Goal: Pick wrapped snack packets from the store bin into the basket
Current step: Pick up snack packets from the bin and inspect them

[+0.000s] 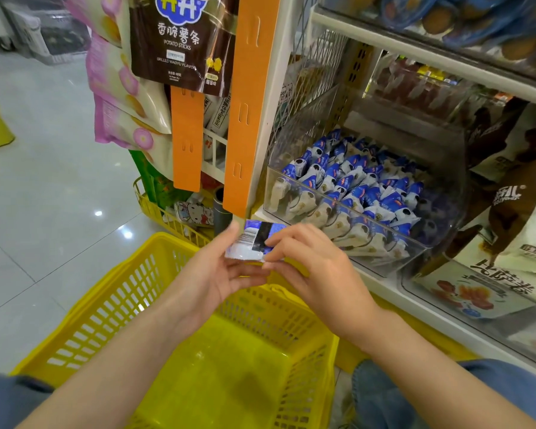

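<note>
A blue-and-white wrapped snack packet point(252, 241), barcode side up, is held between both hands above the far edge of the yellow basket point(84, 323). My left hand point(220, 274) cups it from below and the left, thumb on its left edge. My right hand point(310, 264) pinches its right side with fingertips. The clear plastic bin point(381, 243) on the shelf to the right holds several more packets point(362, 187) of the same kind. The basket's bottom looks bare.
An orange strip point(248, 103) runs down the shelf post just above the hands. Hanging snack bags point(180, 38) are at the upper left. A smaller yellow wire basket point(167, 215) stands behind. Large snack bags point(483, 289) fill the right shelf. Grey tiled floor point(44, 181) lies left.
</note>
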`<control>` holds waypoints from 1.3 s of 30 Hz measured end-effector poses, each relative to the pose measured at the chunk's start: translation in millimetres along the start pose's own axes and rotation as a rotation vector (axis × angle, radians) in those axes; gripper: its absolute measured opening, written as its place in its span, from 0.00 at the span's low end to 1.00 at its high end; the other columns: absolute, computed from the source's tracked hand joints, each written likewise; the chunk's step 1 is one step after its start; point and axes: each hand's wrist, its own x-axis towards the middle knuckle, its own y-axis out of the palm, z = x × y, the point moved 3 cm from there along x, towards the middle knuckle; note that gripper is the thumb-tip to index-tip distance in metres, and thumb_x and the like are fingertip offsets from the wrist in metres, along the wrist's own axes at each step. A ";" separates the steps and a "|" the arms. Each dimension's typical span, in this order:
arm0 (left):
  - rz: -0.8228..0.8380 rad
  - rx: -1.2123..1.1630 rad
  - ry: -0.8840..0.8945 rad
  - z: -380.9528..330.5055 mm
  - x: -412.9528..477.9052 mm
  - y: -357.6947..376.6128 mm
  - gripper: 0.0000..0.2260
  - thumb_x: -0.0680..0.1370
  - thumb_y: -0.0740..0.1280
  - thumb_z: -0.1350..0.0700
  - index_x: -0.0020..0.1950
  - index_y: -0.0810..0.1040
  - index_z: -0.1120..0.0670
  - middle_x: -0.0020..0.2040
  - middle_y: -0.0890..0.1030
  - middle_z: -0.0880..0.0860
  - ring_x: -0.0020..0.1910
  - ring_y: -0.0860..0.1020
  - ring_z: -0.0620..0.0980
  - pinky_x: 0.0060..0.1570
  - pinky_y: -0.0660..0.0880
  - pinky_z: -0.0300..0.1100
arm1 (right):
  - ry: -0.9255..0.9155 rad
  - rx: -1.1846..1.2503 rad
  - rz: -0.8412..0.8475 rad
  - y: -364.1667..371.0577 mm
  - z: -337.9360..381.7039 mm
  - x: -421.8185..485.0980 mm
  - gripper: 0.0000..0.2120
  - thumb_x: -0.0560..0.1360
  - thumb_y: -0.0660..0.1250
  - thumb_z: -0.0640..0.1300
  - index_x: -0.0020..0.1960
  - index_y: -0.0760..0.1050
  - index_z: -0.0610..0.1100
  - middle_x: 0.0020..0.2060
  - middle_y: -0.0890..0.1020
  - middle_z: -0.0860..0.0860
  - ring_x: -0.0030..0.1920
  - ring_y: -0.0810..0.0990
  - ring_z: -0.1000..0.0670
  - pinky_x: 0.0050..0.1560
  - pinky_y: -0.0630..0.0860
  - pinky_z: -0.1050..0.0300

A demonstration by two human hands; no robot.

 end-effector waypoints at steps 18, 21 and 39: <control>-0.206 0.912 0.588 9.8 -2.2 -0.4 0.14 0.75 0.68 0.56 0.58 0.70 0.48 0.54 0.75 0.43 0.51 0.74 0.35 0.50 0.72 0.32 | 0.780 0.746 -0.092 27.0 -19.6 -3.5 0.07 0.74 0.66 0.40 0.45 0.71 0.50 0.41 0.79 0.50 0.42 0.81 0.50 0.44 0.81 0.51; -0.188 0.955 0.600 14.5 -1.6 -2.3 0.14 0.75 0.68 0.53 0.58 0.69 0.47 0.54 0.75 0.43 0.52 0.73 0.33 0.52 0.72 0.31 | 0.771 0.715 -0.072 30.1 -17.5 -6.9 0.03 0.76 0.63 0.47 0.46 0.70 0.49 0.43 0.80 0.48 0.46 0.81 0.47 0.46 0.81 0.49; -0.159 1.232 0.641 7.1 -11.7 2.2 0.13 0.80 0.59 0.54 0.64 0.71 0.52 0.52 0.80 0.50 0.47 0.78 0.48 0.46 0.75 0.47 | 0.676 0.562 0.015 33.9 -12.5 -7.4 0.17 0.69 0.71 0.49 0.52 0.67 0.49 0.51 0.80 0.51 0.43 0.83 0.48 0.46 0.79 0.41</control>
